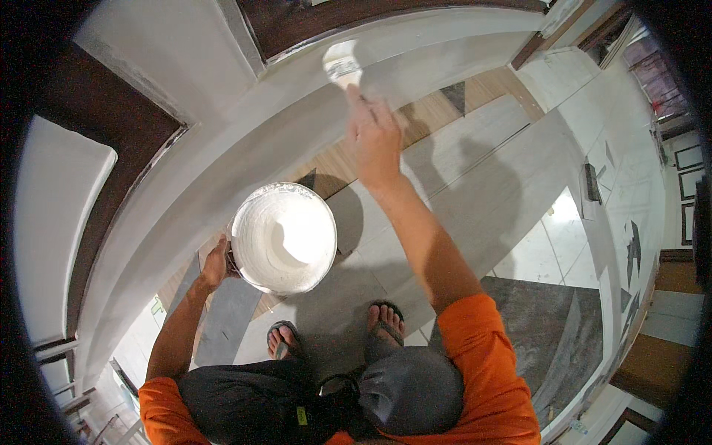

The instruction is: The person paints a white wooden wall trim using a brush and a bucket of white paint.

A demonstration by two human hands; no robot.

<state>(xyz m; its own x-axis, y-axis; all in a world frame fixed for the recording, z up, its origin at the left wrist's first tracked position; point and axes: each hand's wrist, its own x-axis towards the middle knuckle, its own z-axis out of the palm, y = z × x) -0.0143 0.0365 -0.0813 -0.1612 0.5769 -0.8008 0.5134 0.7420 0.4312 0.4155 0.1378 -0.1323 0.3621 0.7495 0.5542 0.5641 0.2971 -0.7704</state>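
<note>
A paintbrush (343, 65) with white paint on its bristles is up against the pale wall, below a dark brown frame. My right hand (377, 141) is closed round its handle, the arm stretched forward. On my left, my left hand (217, 263) grips the side of a round white paint bucket (247, 200). White paint lies inside, with smears round the inner wall and rim. The fingers of my left hand are partly hidden behind the bucket.
Dark brown frames (119, 126) border the wall at the left. Wood-look strips (486, 89) run along the wall's foot. Grey boards or sheets (475, 178) cover the floor, with a dark sheet (549, 334) at the right. My sandalled feet (386, 322) stand behind the bucket.
</note>
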